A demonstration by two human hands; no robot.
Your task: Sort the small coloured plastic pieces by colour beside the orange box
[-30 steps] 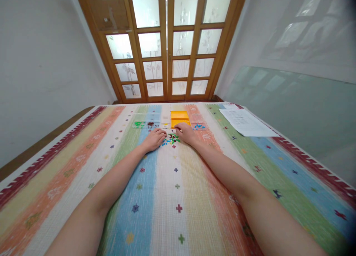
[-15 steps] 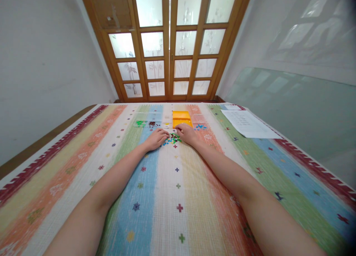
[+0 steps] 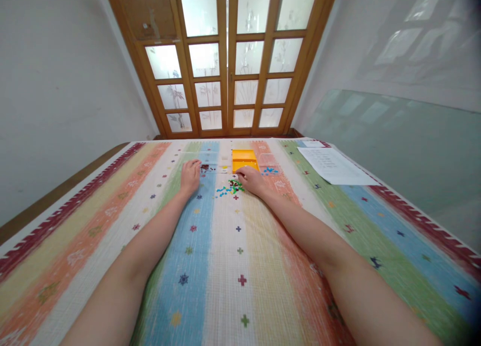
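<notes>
A small heap of tiny coloured beads (image 3: 230, 187) (green, blue, dark red) lies on a striped cloth. My left hand (image 3: 190, 175) lies palm down to the left of the heap, over a clear tray that held green pieces, with its fingers together and reaching forward. My right hand (image 3: 251, 177) rests at the heap's right edge, fingers curled in a pinch by the beads; what it holds is too small to see. A yellow tray (image 3: 243, 160) stands just beyond. Small clear trays hold dark pieces (image 3: 205, 168) and blue pieces (image 3: 269, 171).
The striped cloth (image 3: 240, 266) covers the whole table. A printed white sheet (image 3: 332, 165) lies at the far right. A wooden glazed door (image 3: 225, 60) stands behind the table, and a glass panel (image 3: 394, 145) runs along the right side.
My left hand has left the bead heap and moved up and to the left, onto the tray with green pieces. My right hand has stayed at the heap.
</notes>
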